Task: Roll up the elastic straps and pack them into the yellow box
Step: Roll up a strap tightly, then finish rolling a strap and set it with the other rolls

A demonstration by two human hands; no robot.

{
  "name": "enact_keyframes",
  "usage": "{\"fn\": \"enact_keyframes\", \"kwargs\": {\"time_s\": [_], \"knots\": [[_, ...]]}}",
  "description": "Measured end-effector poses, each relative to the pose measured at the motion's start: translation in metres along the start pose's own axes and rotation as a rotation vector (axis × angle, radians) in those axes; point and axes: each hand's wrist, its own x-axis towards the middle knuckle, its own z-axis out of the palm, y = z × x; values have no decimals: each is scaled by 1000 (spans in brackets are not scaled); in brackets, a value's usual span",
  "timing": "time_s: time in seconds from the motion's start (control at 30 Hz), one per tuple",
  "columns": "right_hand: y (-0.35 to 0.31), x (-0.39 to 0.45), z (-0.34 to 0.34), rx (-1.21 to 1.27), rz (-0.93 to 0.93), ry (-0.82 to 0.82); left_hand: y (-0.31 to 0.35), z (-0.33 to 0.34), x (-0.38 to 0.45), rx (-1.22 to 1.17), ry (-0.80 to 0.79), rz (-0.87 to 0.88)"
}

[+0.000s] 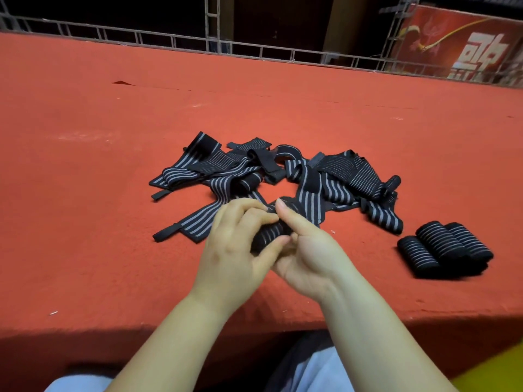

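A pile of loose black elastic straps with grey stripes (283,174) lies on the red carpeted surface (113,137). Just in front of the pile, both hands hold one partly rolled strap (273,232). My left hand (237,250) pinches the roll from the left with thumb and curled fingers. My right hand (308,253) grips it from the right, thumb raised over the top. The strap's unrolled tail runs back toward the pile. Three finished rolls (444,247) lie side by side to the right. A yellow edge, perhaps the box (498,369), shows at the bottom right corner.
The red surface's front edge (198,325) runs just above my lap. A metal truss railing (215,43) lines the far side, with a red banner (464,43) at the top right. One strap end (167,232) sticks out to the left of my hands.
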Motion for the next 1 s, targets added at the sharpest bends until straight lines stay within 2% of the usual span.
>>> {"fn": "enact_keyframes", "kwargs": {"time_s": [0.07, 0.13, 0.2, 0.23, 0.3, 0.43, 0.6, 0.73, 0.83, 1.0], "knots": [[-5, 2, -4, -103, -27, -11, 5, -7, 4, -194, 6, -219], [-13, 1, -7, -280, -80, -40, 5, -12, 14, -412, 18, -593], [-23, 1, -10, -428, -121, -77, 1, -15, 22, -700, -126, -894], [-30, 0, -9, -480, -126, -91, 0, -15, 25, -823, -221, -951], [-45, -2, -9, -577, -125, -80, 0, -12, 31, -912, -354, -919], [-73, -4, -18, -829, -88, 110, 8, 8, 44, -887, -418, -833], [-107, -11, -62, -1016, -5, 304, 29, 67, 56, -863, -451, -930], [-136, -19, -102, -1009, 47, 366, 42, 122, 62, -791, -536, -986], [-155, -23, -130, -970, 92, 402, 51, 155, 67, -828, -583, -1022], [-165, -20, -173, -1117, 124, 571, 57, 213, 55, -842, -679, -1140]]}}
